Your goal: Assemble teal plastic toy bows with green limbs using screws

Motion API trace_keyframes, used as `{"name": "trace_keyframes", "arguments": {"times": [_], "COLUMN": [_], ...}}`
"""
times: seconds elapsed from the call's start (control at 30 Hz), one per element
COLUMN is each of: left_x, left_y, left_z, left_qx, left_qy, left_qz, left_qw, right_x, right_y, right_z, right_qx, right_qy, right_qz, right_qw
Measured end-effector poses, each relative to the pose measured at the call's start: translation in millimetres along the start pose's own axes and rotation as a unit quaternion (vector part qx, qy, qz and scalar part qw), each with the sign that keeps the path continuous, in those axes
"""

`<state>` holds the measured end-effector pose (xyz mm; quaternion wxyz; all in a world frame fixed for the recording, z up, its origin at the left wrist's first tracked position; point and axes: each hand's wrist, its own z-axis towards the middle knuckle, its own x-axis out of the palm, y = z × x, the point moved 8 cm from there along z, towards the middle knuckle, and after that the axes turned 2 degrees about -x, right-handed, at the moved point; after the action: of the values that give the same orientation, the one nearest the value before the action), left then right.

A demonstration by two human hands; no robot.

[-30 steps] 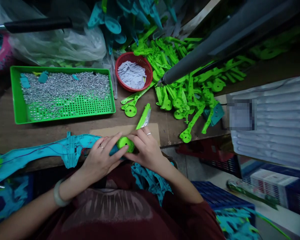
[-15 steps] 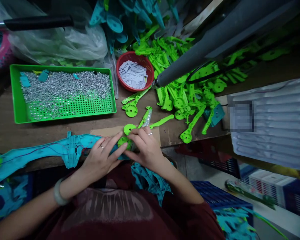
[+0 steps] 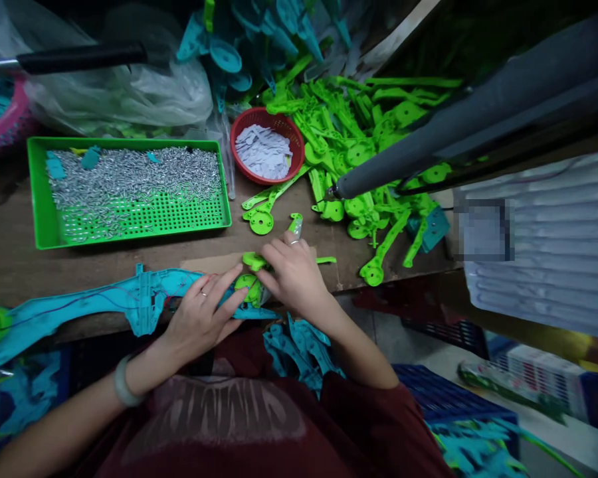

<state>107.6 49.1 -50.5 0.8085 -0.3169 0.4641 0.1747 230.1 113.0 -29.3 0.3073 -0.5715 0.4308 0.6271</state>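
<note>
So we've got our left hand (image 3: 204, 312) curled over the right end of the turquoise shell (image 3: 90, 295), fingers a bit splayed, holding it steady on the counter (image 3: 204, 242). Our right hand (image 3: 296, 282) is just above that same end, fingers bunched and, as far as we can tell, pinching a green lever piece (image 3: 254, 261): its head pokes out toward the left fingers and a thin tail sticks out past the right ones. A green disc (image 3: 249, 288) sits at the shell's right end, partly covered by our fingers.

Looks to us like a fitting step, getting the green bits to sit properly on that end. We'd say the next move calls for lining the lever up with the disc while the left hand keeps the shell from shifting.

Further out, beyond the shell's right end, there's a green-and-clear piece (image 3: 296, 227) by our knuckles, then a red basket (image 3: 299, 143) of white slips (image 3: 264, 153) and a heap of green parts (image 3: 329, 119), with a grey rod-like tool (image 3: 403, 146) hanging over it. Straight across from the shell's middle is a green tray (image 3: 40, 199) of small metal screws or pins (image 3: 139, 176).
</note>
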Motion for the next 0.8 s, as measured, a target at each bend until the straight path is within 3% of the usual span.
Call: {"name": "trace_keyframes", "arguments": {"times": [0.17,0.27,0.33,0.4,0.47,0.5,0.6,0.7,0.8], "left_x": [-14.8,-44.1,-52.0,-48.5,-48.0,-50.1,-56.5,-56.2,-43.5], "left_y": [-2.7,-9.8,-10.6,-9.2,-3.6,0.2,6.4,2.0,3.2], "left_z": [-4.9,-7.4,-3.0,3.3,8.0,9.7,14.3,21.3,26.7], "left_qx": [-0.025,-0.054,-0.097,-0.153,-0.201,-0.217,-0.23,-0.204,-0.224], "left_qy": [-0.051,-0.122,-0.099,-0.038,-0.031,-0.05,-0.121,-0.166,-0.165], "left_qz": [-0.051,-0.125,-0.238,-0.328,-0.341,-0.324,-0.239,-0.188,-0.247], "left_qw": [0.997,0.983,0.961,0.932,0.918,0.919,0.936,0.946,0.928], "right_x": [-34.3,-33.1,-36.4,-44.7,-49.3,-50.0,-47.4,-44.4,-44.8], "right_y": [-0.6,18.6,38.0,61.4,73.1,72.5,55.7,45.6,44.3], "right_z": [-52.2,-85.0,-96.8,-103.2,-96.6,-88.1,-65.8,-61.5,-61.2], "right_qx": [-0.076,-0.137,-0.184,-0.273,-0.311,-0.295,-0.162,-0.075,-0.056], "right_qy": [-0.164,-0.188,-0.234,-0.294,-0.291,-0.261,-0.172,-0.159,-0.171], "right_qz": [0.045,0.079,0.061,0.022,0.004,0.02,0.12,0.164,0.121], "right_qw": [0.982,0.969,0.953,0.916,0.905,0.919,0.964,0.971,0.976]}}
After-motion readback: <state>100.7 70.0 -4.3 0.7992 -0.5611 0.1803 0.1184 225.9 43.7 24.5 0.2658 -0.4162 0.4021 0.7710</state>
